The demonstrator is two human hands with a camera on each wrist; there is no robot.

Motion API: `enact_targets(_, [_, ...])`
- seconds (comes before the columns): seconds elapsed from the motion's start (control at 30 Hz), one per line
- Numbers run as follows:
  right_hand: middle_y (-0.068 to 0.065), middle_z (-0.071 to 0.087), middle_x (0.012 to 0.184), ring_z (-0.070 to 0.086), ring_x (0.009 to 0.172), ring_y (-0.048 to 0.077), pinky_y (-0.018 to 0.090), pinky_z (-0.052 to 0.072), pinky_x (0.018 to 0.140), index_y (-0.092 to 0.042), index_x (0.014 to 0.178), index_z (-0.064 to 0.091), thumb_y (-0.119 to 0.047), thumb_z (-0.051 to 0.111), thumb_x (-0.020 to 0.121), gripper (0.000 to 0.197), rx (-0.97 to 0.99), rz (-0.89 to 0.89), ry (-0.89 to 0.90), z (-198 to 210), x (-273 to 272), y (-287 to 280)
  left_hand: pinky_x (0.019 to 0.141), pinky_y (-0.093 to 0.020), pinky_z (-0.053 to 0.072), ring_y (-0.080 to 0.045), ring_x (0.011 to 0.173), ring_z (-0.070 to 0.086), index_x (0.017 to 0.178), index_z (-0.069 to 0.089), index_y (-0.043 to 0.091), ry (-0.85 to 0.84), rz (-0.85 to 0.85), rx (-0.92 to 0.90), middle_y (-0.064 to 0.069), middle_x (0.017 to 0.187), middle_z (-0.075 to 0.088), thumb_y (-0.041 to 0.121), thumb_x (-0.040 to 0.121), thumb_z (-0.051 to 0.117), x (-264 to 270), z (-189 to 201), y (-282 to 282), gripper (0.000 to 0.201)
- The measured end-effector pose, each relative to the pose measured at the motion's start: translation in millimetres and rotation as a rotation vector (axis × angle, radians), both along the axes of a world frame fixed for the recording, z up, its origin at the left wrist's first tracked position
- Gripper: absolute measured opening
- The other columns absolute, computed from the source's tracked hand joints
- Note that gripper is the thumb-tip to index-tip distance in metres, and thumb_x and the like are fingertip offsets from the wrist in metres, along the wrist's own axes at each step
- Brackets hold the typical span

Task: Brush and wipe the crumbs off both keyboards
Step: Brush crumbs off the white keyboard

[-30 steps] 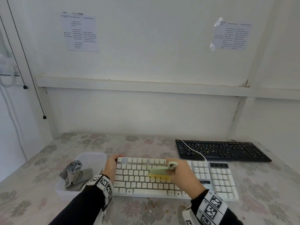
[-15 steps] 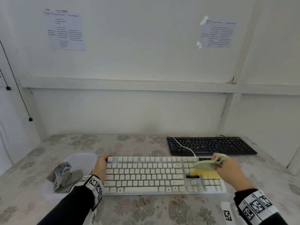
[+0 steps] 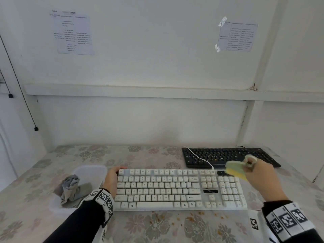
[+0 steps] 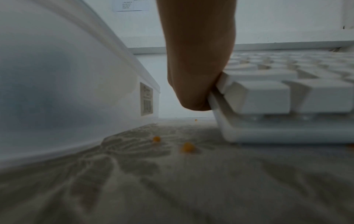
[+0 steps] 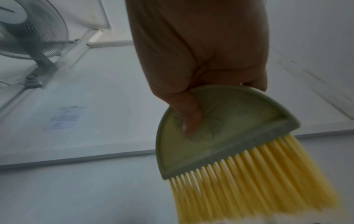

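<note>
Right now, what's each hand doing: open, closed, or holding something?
Left hand: grips the left end of the white keyboard.
Right hand: closed around the brush, raised over the keyboard's right end.

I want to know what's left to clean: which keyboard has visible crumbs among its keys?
The black keyboard at the back right: orange specks lie between its keys. The white keyboard's keys look clean.

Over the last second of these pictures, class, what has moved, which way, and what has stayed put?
The right hand, gripping the brush, swept rightward along the white keyboard from its middle keys, past the number pad, to its far right corner. The left hand stayed holding the keyboard's left end. The black keyboard, the tub and the cloth did not shift.
</note>
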State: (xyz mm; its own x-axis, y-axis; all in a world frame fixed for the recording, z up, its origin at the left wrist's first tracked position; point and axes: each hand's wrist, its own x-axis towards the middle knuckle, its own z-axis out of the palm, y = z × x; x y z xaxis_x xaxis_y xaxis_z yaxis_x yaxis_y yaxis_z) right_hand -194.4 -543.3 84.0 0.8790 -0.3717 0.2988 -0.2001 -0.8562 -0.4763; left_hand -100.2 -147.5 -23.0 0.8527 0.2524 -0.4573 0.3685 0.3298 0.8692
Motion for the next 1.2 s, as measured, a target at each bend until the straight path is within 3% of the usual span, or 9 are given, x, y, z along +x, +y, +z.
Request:
enact_targets(0.13, [-0.001,0.059,0.069,0.050,0.058,0.005,0.013,0.038,0.046,-0.013,0.076,0.059,-0.004,0.063,0.084,0.012,0.132,0.336,-0.087,3,11,69,0.063,-0.036,0.049,-0.029,0.051,0.056,0.058,0.062,0.015,0.005,0.004,-0.003,-0.011,0.055,0.058,0.029,0.086,0.049,0,1,-1,0.034])
enact_targets(0.27, [-0.017,0.053,0.075,0.049,0.063,-0.006,0.007,0.043,0.054,-0.035,0.070,0.048,-0.009,0.061,0.087,0.034,0.242,0.704,0.013,-8,16,152,0.058,-0.032,0.047,-0.027,0.045,0.053,0.055,0.060,0.015,-0.002,0.006,0.002,-0.009,0.051,0.054,0.028,0.086,0.048,-2,1,-1,0.036])
enact_targets(0.47, [-0.006,0.051,0.085,0.046,0.073,0.008,0.009,0.035,0.064,-0.018,0.083,0.051,-0.004,0.049,0.090,0.016,0.144,0.978,0.072,-31,18,229,0.057,-0.031,0.043,-0.025,0.056,0.054,0.069,0.062,0.009,-0.084,-0.001,0.029,-0.008,0.058,0.059,0.020,0.090,0.046,2,1,-1,0.028])
enact_targets(0.63, [-0.012,0.040,0.073,0.036,0.065,-0.003,0.006,0.027,0.058,-0.021,0.080,0.039,-0.001,0.046,0.088,0.023,0.078,1.043,0.031,-39,17,249,0.049,-0.026,0.042,-0.017,0.039,0.053,0.068,0.057,0.008,-0.081,0.011,-0.025,-0.005,0.047,0.055,0.014,0.090,0.046,6,1,0,0.026])
enact_targets(0.77, [-0.009,0.043,0.076,0.037,0.068,0.007,0.005,0.028,0.059,-0.020,0.082,0.043,0.000,0.048,0.087,0.022,0.082,1.056,0.034,-38,20,245,0.051,-0.027,0.043,-0.022,0.048,0.052,0.068,0.058,0.009,-0.065,0.003,-0.062,-0.006,0.051,0.056,0.015,0.088,0.050,5,2,2,0.023])
enact_targets(0.9, [-0.010,0.045,0.075,0.041,0.071,0.008,0.007,0.030,0.062,-0.007,0.086,0.052,-0.004,0.052,0.088,0.004,0.125,1.045,0.030,-39,21,243,0.050,-0.028,0.043,-0.023,0.049,0.052,0.069,0.058,0.008,-0.063,-0.004,-0.065,-0.007,0.052,0.056,0.017,0.089,0.048,5,1,2,0.024])
enact_targets(1.07, [-0.007,0.053,0.084,0.042,0.072,0.005,0.003,0.029,0.061,-0.011,0.091,0.053,-0.004,0.049,0.089,0.008,0.070,1.067,0.036,-40,19,247,0.050,-0.027,0.043,-0.023,0.048,0.051,0.071,0.059,0.008,-0.065,-0.014,-0.055,-0.008,0.052,0.056,0.017,0.090,0.046,4,2,0,0.025])
enact_targets(1.13, [0.005,0.060,0.098,0.047,0.082,0.014,0.009,0.035,0.066,-0.010,0.099,0.056,-0.002,0.047,0.089,0.016,0.030,1.033,0.019,-42,20,246,0.050,-0.028,0.044,-0.024,0.050,0.052,0.073,0.061,0.008,-0.074,-0.005,-0.038,-0.009,0.054,0.058,0.016,0.090,0.046,4,1,1,0.024])
enact_targets(1.2, [0.010,0.061,0.102,0.053,0.089,0.023,0.027,0.045,0.076,-0.009,0.104,0.057,-0.002,0.045,0.088,0.021,-0.026,0.995,0.019,-43,21,244,0.051,-0.028,0.045,-0.025,0.050,0.053,0.075,0.062,0.007,-0.075,0.003,-0.039,-0.010,0.056,0.059,0.017,0.089,0.046,3,0,1,0.024])
